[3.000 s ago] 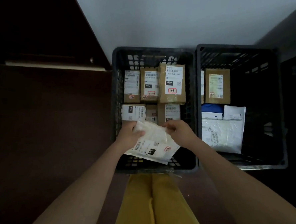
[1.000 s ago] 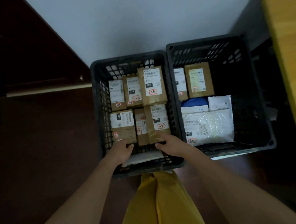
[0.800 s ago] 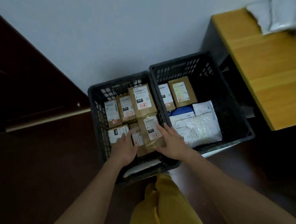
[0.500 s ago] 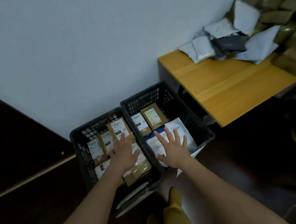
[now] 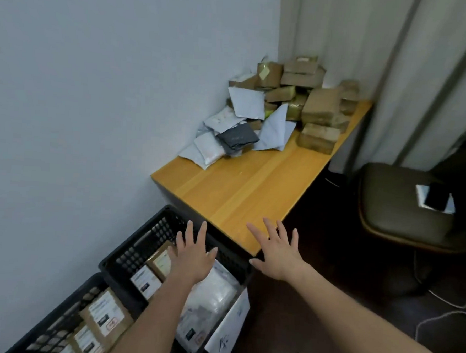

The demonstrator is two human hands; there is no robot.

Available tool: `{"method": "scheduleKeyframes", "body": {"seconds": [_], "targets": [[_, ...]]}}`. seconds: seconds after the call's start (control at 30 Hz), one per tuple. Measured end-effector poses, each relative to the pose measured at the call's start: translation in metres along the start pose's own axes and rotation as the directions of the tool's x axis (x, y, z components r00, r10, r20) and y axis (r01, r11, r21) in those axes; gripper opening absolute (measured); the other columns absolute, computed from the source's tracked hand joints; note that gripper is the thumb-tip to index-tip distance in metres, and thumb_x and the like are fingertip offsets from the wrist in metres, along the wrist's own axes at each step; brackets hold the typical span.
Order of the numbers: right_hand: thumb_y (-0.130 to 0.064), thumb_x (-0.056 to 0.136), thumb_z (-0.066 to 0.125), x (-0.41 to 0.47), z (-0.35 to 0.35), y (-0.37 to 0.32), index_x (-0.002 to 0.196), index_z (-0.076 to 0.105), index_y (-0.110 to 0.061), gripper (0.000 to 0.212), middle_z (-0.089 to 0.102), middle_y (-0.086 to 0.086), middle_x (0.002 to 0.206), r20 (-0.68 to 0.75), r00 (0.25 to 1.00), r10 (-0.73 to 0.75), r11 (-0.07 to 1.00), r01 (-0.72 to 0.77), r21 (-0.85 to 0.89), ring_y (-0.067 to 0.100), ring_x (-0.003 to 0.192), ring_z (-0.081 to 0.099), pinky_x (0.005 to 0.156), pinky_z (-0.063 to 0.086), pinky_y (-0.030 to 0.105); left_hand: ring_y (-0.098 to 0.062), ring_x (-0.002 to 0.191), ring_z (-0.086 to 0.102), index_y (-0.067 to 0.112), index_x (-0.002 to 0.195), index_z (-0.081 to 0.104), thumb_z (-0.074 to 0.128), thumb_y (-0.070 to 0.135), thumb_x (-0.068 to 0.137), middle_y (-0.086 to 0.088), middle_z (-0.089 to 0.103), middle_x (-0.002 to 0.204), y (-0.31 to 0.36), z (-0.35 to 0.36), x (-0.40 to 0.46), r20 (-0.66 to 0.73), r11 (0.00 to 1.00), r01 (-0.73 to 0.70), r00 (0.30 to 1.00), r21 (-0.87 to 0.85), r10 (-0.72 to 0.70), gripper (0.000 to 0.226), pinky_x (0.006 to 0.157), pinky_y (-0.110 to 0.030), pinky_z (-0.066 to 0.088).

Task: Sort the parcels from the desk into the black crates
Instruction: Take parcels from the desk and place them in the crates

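Two black crates stand on the floor by the wall: the left crate (image 5: 53,326) holds brown boxes, the right crate (image 5: 137,248) holds brown boxes and white bags. My left hand (image 5: 193,254) hovers over the right crate, fingers spread, holding nothing. My right hand (image 5: 278,250) is spread too, empty, at the near corner of the wooden desk (image 5: 247,188). At the desk's far end lies a pile of parcels: white and grey bags (image 5: 237,130) and brown boxes (image 5: 312,107).
A dark chair (image 5: 399,205) with a phone on its seat stands right of the desk. Pale curtains hang behind. Cables lie on the floor at the right. The white wall runs along the left.
I put the white parcel into the left crate and let go. Both hands have lifted out, fingers spread, and moved right toward the desk; my view has swung up to the parcel pile.
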State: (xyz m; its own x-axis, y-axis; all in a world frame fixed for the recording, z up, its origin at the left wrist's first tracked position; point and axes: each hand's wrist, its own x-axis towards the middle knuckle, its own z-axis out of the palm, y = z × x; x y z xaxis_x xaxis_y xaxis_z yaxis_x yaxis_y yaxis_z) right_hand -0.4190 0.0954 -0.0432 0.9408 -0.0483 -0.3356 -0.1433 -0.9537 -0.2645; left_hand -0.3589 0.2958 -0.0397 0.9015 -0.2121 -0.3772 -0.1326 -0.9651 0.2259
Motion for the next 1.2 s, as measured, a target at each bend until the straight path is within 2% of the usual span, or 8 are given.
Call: {"method": "scheduleKeyframes", "body": {"seconds": [0.23, 0.43, 0.67, 0.93, 1.03, 1.1, 1.2], "targets": [[-0.046, 0.097, 0.053, 0.028, -0.08, 0.148, 0.153, -0.008, -0.047, 0.083, -0.016, 0.0, 0.164, -0.104, 0.99, 0.1, 0.993, -0.092, 0.078, 0.033, 0.15, -0.014, 0.117, -0.004, 0.062, -0.035, 0.149, -0.009, 0.033, 0.156, -0.007, 0.036, 0.049, 0.103, 0.0, -0.02, 0.162, 0.15, -0.01, 0.079, 0.012, 0.996, -0.088, 0.996, 0.014, 0.088, 0.07, 0.117, -0.06, 0.01], [-0.043, 0.098, 0.053, 0.057, -0.129, 0.225, 0.153, -0.008, -0.047, 0.082, -0.015, -0.001, 0.164, -0.121, 0.982, 0.147, 0.984, -0.132, 0.121, 0.032, 0.151, -0.013, 0.118, -0.001, 0.062, -0.036, 0.149, -0.01, 0.032, 0.156, -0.005, 0.037, 0.047, 0.103, -0.001, -0.021, 0.162, 0.233, -0.022, 0.123, -0.004, 0.989, -0.14, 0.99, 0.052, 0.14, 0.069, 0.117, -0.061, 0.008], [-0.036, 0.099, 0.053, 0.123, -0.158, 0.247, 0.154, -0.006, -0.046, 0.081, -0.014, 0.0, 0.164, -0.074, 0.988, 0.135, 0.981, -0.123, 0.152, 0.033, 0.151, -0.01, 0.119, 0.002, 0.062, -0.036, 0.15, -0.009, 0.031, 0.156, -0.004, 0.038, 0.046, 0.103, -0.002, -0.02, 0.162, 0.252, -0.046, 0.196, -0.028, 0.99, -0.08, 0.996, 0.116, 0.084, 0.07, 0.117, -0.061, 0.009], [-0.029, 0.099, 0.055, 0.247, -0.209, 0.259, 0.154, -0.002, -0.046, 0.081, -0.013, -0.003, 0.164, -0.077, 0.991, 0.106, 0.991, -0.099, 0.092, 0.032, 0.151, -0.007, 0.119, 0.006, 0.06, -0.034, 0.15, -0.008, 0.032, 0.156, -0.005, 0.042, 0.044, 0.101, -0.002, -0.019, 0.163, 0.251, -0.079, 0.33, -0.075, 0.998, 0.038, 0.997, 0.041, -0.035, 0.073, 0.117, -0.061, 0.011], [-0.027, 0.096, 0.057, 0.304, -0.229, 0.267, 0.153, 0.0, -0.047, 0.082, -0.009, -0.002, 0.164, -0.082, 0.992, 0.093, 0.994, -0.088, 0.072, 0.032, 0.151, -0.005, 0.119, 0.008, 0.061, -0.035, 0.15, -0.009, 0.032, 0.156, -0.01, 0.038, 0.045, 0.103, -0.003, -0.02, 0.163, 0.25, -0.093, 0.381, -0.051, 0.997, 0.068, 0.996, 0.028, -0.067, 0.073, 0.118, -0.06, 0.011], [-0.025, 0.096, 0.054, 0.34, -0.244, 0.269, 0.153, 0.001, -0.048, 0.081, -0.011, -0.003, 0.164, -0.061, 0.995, 0.083, 0.994, -0.078, 0.083, 0.033, 0.15, -0.007, 0.119, 0.007, 0.061, -0.035, 0.15, -0.008, 0.032, 0.155, -0.012, 0.037, 0.047, 0.103, -0.004, -0.02, 0.163, 0.251, -0.103, 0.413, -0.031, 0.996, 0.087, 0.996, -0.011, -0.088, 0.073, 0.118, -0.06, 0.008], [-0.027, 0.098, 0.052, 0.387, -0.266, 0.268, 0.154, 0.001, -0.047, 0.078, -0.013, -0.003, 0.164, -0.051, 0.999, 0.016, 0.995, -0.01, 0.103, 0.031, 0.151, -0.008, 0.12, 0.006, 0.057, -0.037, 0.149, -0.004, 0.031, 0.156, -0.009, 0.039, 0.048, 0.102, -0.005, -0.014, 0.164, 0.251, -0.124, 0.461, -0.016, 0.974, 0.147, 0.988, -0.17, -0.152, 0.074, 0.119, -0.058, 0.01]]}}
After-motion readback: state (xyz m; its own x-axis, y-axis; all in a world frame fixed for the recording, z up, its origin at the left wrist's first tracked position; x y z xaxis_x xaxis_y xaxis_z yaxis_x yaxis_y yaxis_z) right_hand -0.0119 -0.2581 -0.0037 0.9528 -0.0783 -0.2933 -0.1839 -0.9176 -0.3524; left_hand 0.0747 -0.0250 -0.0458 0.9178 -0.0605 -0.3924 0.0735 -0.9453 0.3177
